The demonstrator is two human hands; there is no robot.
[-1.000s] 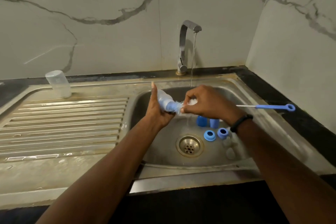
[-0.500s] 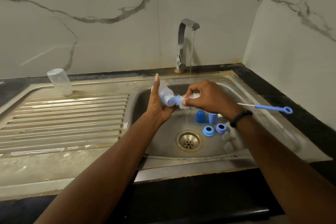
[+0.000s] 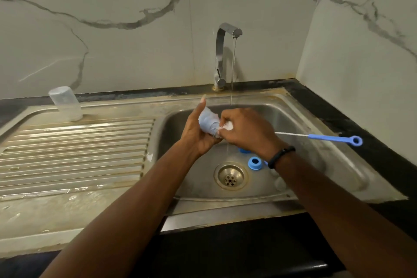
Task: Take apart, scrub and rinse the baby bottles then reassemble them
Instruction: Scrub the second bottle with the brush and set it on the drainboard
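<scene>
Over the sink basin [image 3: 300,119] my left hand [image 3: 196,132] grips a small clear baby bottle [image 3: 208,121], its thumb pointing up. My right hand [image 3: 247,130] holds a bottle brush [image 3: 316,136] by its wire near the bristles, and the white bristles are pushed into the bottle's mouth. The brush's blue handle with a ring sticks out to the right. A thin stream of water falls from the tap [image 3: 223,56] just behind my hands. A blue bottle ring [image 3: 255,162] lies on the basin floor by the drain [image 3: 230,177]; another blue part [image 3: 243,150] peeks out under my right wrist.
A second clear bottle [image 3: 65,102] stands upside down at the back of the ribbed draining board [image 3: 74,151] on the left. Pale teats [image 3: 279,181] lie in the basin under my right forearm. Marble walls close the back and right; a black counter edges the sink.
The brush has gone deeper into the bottle, so the bristles are mostly inside now. My hands have closed together over the basin. The camera has shifted slightly.
</scene>
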